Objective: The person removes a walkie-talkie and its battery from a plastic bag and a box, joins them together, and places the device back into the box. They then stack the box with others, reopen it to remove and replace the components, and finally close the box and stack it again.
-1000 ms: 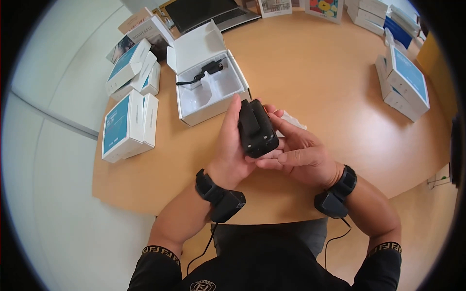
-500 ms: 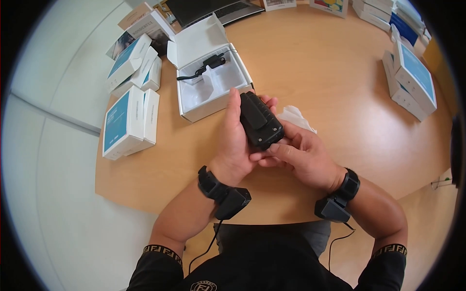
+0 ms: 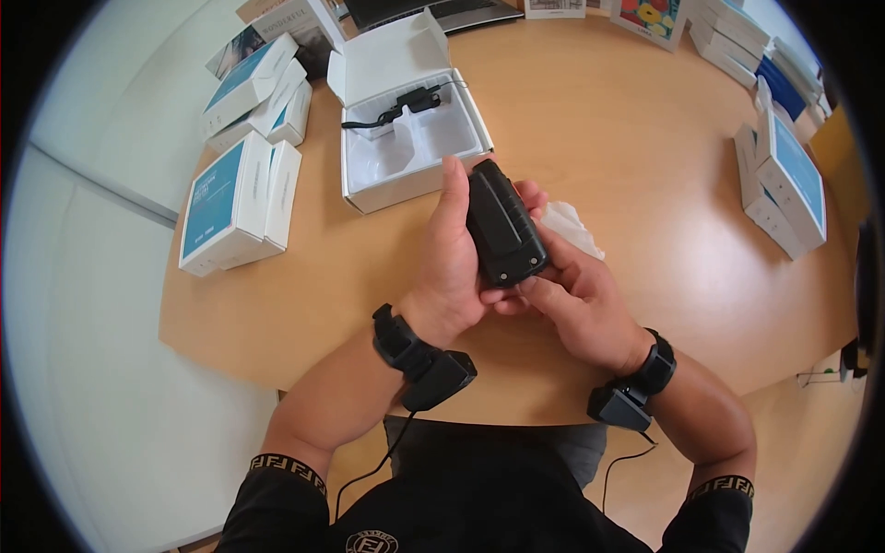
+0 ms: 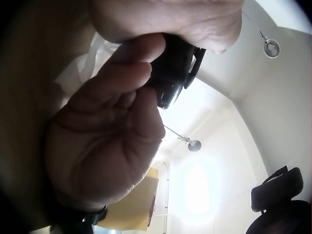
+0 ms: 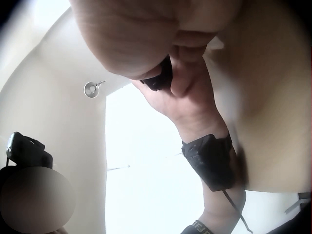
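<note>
Although we judge the work only partly along, we have the table (image 3: 645, 184) beneath us, its near edge running just below our wrists. Bare wood between our right hand and the right-hand boxes (image 3: 795, 175) gives us sideways room; to our left, the nearer boxes (image 3: 214, 207) stand near the table's edge and limit a wide sweep. Ahead, the lidded box (image 3: 406, 187) stands with its lid raised, its front wall close to our fingertips, so forward room is tighter.

Our left hand (image 3: 442, 267) wraps the far side of the black device (image 3: 502, 221), thumb upright along its edge, fingertips curling round the opposite edge. Our right hand (image 3: 595, 309) pinches the lower end between thumb and bent fingers; we cannot tell how every hidden fingertip lies. We hold the device tilted above the wood, clip side up, just in front of that box.

Opening the box is done, and the device is in hand; we cannot tell what handling remains. The crumpled white sheet (image 3: 573, 230) lies beside our right fingers. The black adapter (image 3: 419, 100) remains to be taken out, if we need it.
</note>
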Demonstrator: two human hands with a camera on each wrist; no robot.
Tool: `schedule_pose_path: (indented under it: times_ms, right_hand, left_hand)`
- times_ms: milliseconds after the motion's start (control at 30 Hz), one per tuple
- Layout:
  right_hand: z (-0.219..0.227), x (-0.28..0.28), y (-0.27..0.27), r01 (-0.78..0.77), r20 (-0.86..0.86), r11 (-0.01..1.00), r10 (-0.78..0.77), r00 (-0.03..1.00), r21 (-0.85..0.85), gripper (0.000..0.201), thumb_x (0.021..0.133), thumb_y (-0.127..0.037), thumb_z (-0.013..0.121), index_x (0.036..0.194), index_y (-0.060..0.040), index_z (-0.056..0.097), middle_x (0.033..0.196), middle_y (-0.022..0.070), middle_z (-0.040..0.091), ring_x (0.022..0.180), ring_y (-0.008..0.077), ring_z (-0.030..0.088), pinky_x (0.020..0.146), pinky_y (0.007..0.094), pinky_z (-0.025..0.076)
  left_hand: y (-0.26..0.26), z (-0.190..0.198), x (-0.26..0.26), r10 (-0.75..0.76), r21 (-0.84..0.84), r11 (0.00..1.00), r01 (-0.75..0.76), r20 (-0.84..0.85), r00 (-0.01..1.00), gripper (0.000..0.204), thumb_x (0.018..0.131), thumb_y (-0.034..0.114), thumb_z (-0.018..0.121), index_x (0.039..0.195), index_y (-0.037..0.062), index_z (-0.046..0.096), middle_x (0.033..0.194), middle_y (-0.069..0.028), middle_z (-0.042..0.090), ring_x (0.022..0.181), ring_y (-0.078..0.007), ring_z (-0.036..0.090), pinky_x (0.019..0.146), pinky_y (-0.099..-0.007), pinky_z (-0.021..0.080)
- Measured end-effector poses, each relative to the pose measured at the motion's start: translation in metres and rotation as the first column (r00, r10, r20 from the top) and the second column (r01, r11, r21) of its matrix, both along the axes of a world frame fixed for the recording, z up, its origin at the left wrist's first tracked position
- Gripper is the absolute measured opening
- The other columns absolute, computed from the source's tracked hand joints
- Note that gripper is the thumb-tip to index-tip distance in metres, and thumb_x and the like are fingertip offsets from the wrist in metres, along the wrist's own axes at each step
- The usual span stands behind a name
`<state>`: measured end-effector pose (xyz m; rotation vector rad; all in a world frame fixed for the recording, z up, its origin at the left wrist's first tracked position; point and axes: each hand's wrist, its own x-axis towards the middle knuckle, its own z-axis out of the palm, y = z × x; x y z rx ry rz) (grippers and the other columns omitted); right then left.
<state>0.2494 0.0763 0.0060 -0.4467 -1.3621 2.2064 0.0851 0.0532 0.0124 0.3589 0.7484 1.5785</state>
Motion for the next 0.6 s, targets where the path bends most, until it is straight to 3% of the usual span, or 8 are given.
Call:
schedule_pose_path:
  times_ms: [67,300,400,600]
  right_hand:
    - [0.001,-0.001,-0.001,0.01,0.03,0.995,-0.013,0.999,0.099,0.063,0.102,0.003,0.042,0.158,0.0039,0.015,0.129,0.0123,0.059,0.11,0.0169,0.066,0.1,0.0305,0.054]
    - [-0.009,-0.001,-0.003,0.005,0.044,0.989,-0.012,0.999,0.146,0.067,0.102,0.003,0.043,0.159,0.0032,0.008,0.13,0.0121,0.058,0.11,0.0174,0.065,0.1,0.0327,0.053]
    - [-0.009,-0.002,-0.004,0.018,0.061,0.985,-0.029,0.998,0.173,0.066,0.102,0.003,0.042,0.159,0.0033,0.008,0.13,0.0122,0.058,0.11,0.0178,0.065,0.1,0.0329,0.052]
    - [-0.01,-0.005,-0.009,0.077,0.091,0.972,-0.099,0.991,0.223,0.06,0.102,0.003,0.038,0.158,0.0021,0.017,0.127,0.0134,0.061,0.11,0.0191,0.066,0.098,0.0327,0.054]
  left_hand:
    - [-0.001,-0.003,-0.005,-0.082,0.018,0.997,0.081,0.025,0.996,0.067,0.099,0.069,0.042,0.137,0.0134,0.042,0.108,-0.0114,0.061,0.114,-0.0251,0.061,0.083,-0.0366,0.06]
    - [0.001,-0.006,-0.003,-0.036,0.051,0.998,0.037,-0.023,0.999,0.072,0.098,0.071,0.04,0.137,0.0112,0.042,0.102,-0.0113,0.061,0.111,-0.0257,0.063,0.072,-0.0336,0.061]
    - [0.002,-0.006,-0.001,0.013,0.036,0.999,-0.013,-0.015,1.0,0.07,0.099,0.068,0.041,0.138,0.0102,0.041,0.102,-0.012,0.063,0.101,-0.0235,0.066,0.066,-0.0315,0.061]
    - [0.001,-0.002,-0.002,0.003,-0.007,1.0,-0.004,-0.017,1.0,0.051,0.101,0.053,0.049,0.118,0.0052,0.052,0.096,-0.0137,0.067,0.08,-0.0177,0.068,0.061,-0.0287,0.059]
